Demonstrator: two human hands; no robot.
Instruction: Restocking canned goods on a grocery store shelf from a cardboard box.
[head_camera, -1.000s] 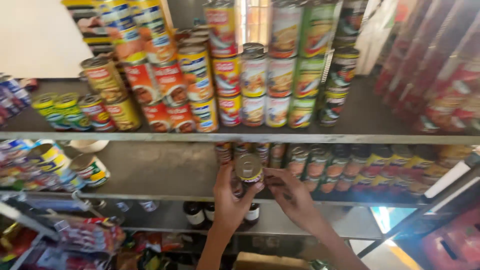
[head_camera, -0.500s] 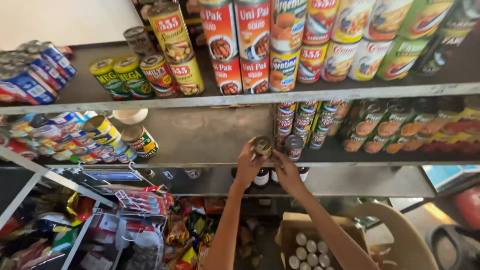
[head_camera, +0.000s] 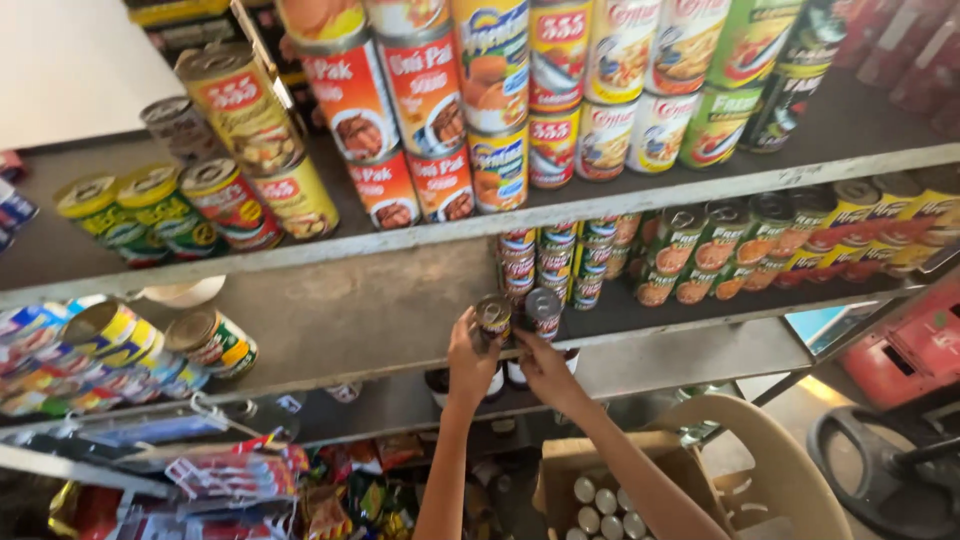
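Stocking step: left hand (head_camera: 470, 358) fingers clamped on a small tin (head_camera: 493, 317); right hand (head_camera: 545, 368) fingers touch another tin (head_camera: 543, 308) at the middle shelf's (head_camera: 380, 325) front edge; next, I judge, both need pushing back into line.

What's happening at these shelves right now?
A person stands at shop shelves packed with tins. The left hand holds a small can at the front edge of the middle shelf, and the right hand has its fingers on a second can beside it. Below, an open cardboard box holds more cans.
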